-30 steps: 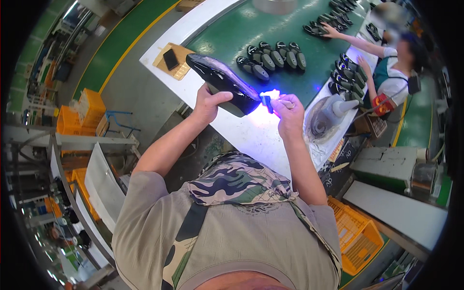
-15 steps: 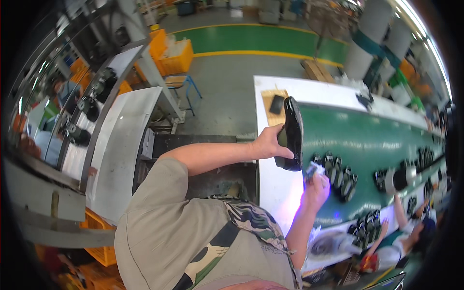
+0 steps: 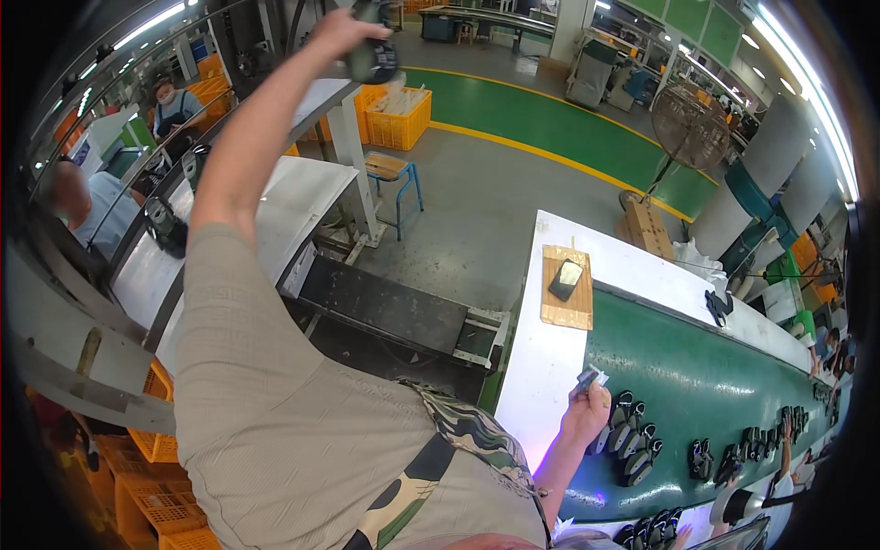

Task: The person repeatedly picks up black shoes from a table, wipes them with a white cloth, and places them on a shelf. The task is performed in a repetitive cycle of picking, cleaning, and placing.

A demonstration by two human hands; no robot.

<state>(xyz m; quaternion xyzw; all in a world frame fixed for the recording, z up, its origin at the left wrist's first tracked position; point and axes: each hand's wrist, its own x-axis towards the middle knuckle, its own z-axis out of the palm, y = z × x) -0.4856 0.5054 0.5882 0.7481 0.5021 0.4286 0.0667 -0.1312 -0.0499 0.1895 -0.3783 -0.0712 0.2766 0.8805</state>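
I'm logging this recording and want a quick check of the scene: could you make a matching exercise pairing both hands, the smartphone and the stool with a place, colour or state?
1. left hand
2. right hand
3. smartphone
4. stool

A. lying on a tan board
B. gripping a dark shoe
C. blue-legged, standing on grey floor
D. holding a small bluish-grey item

Pairs: 1-B; 2-D; 3-A; 4-C

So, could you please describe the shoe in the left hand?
Find the orange crate beyond the blue-legged stool. Above it, at the picture's top edge, the left hand grips a dark shoe. Unlike the shoes on the shelf, it is hand-held.
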